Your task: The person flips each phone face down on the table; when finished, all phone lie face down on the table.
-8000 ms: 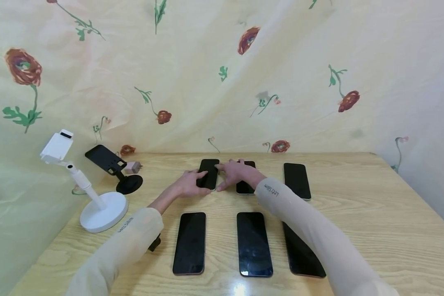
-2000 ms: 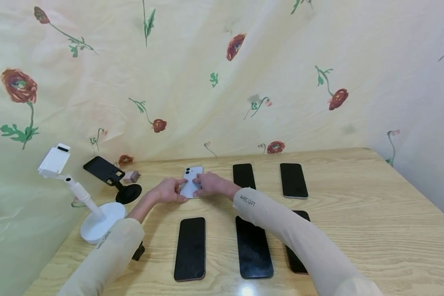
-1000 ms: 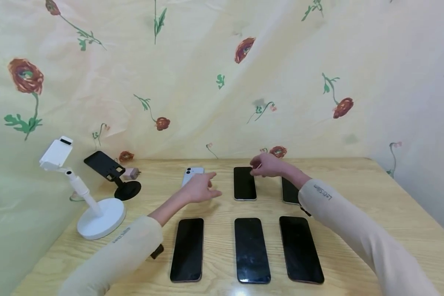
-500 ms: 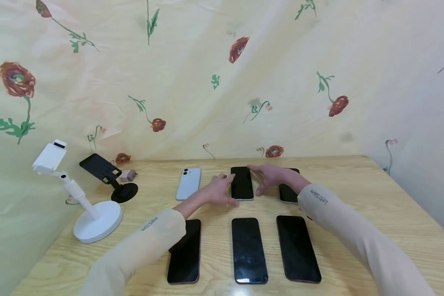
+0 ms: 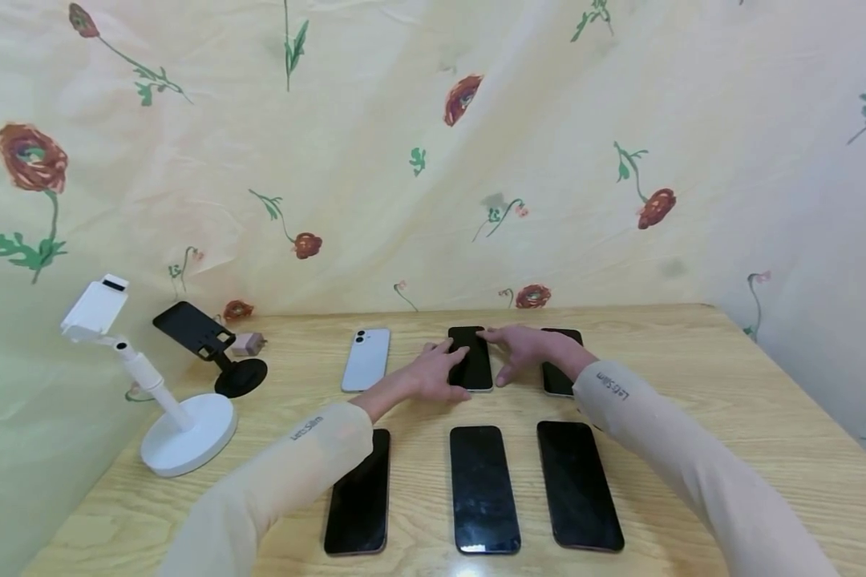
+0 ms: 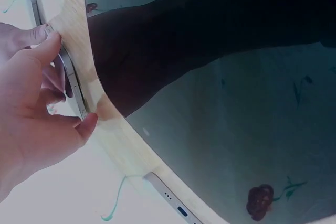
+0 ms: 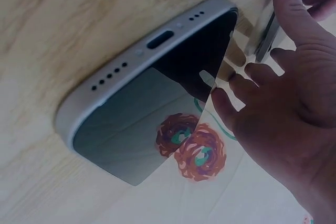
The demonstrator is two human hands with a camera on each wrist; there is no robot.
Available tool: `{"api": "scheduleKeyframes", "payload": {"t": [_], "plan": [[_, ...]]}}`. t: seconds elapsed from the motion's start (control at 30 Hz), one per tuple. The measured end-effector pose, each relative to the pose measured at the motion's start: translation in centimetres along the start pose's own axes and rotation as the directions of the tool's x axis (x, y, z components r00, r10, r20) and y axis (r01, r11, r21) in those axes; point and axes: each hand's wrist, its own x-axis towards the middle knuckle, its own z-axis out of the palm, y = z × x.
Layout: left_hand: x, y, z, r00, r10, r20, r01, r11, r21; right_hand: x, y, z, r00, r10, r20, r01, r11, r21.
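Observation:
In the head view a black-screened smartphone (image 5: 471, 375) lies face up in the middle of the back row. My left hand (image 5: 433, 375) is at its left and lower side, one finger over the screen and the thumb at the bottom edge. Its finger and thumb hold the phone's edge in the left wrist view, where my left hand (image 6: 37, 108) shows large. From the right, my right hand (image 5: 525, 349) reaches a fingertip to the upper right edge, its thumb just beside the phone. My right hand (image 7: 294, 87) has loosely bent, spread fingers in the right wrist view.
A pale smartphone (image 5: 366, 361) lies back up at left. Another black-screened phone (image 5: 561, 361) is partly behind my right forearm. Three dark phones, including a front middle one (image 5: 485, 489), form the front row. White (image 5: 188, 433) and black (image 5: 240, 377) phone stands and a pink charger (image 5: 248, 344) stand left.
The back left phone now lies with its pale back up. Both hands have let it go and moved right to the middle back phone, the right hand coming back leftward to it.

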Motion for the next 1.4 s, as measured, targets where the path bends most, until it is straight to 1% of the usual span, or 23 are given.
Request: {"api": "scheduleKeyframes", "payload": {"t": [0.17,0.3,0.57,0.73,0.87,1.03,1.27,1.4], "plan": [[0.07,0.00,0.06,1.000,-0.002,0.014,0.002,1.000,-0.019,0.00,0.11,0.22,1.000,-0.002,0.002,0.002,1.000,-0.003],[0.18,-0.06,0.15,1.000,0.006,0.011,-0.006,0.999,-0.036,-0.05,0.09,0.23,1.000,0.017,-0.001,-0.017,1.000,0.000],[0.46,-0.14,0.19,0.999,0.034,0.000,-0.034,0.999,-0.011,0.06,-0.05,0.25,0.999,0.023,-0.028,-0.023,1.000,0.007],[0.71,-0.18,0.33,0.999,0.053,-0.005,-0.053,0.999,-0.010,0.17,-0.04,0.42,0.999,0.009,-0.047,-0.009,1.000,-0.005],[0.77,-0.22,0.46,0.998,0.055,-0.009,-0.055,0.998,-0.024,0.21,-0.02,0.42,0.999,0.009,-0.047,-0.010,1.000,-0.012],[0.83,-0.17,0.50,0.998,0.058,-0.019,-0.058,0.998,-0.015,0.20,0.03,0.39,0.999,0.015,-0.053,-0.016,1.000,-0.016],[0.91,-0.09,0.45,0.997,0.072,-0.030,-0.073,0.997,-0.015,0.15,0.20,0.53,0.998,0.017,-0.066,-0.017,1.000,0.014],[0.93,-0.10,0.41,0.996,0.084,-0.039,-0.085,0.996,-0.027,0.07,0.26,0.44,0.998,0.006,-0.068,-0.004,1.000,0.022]]}}
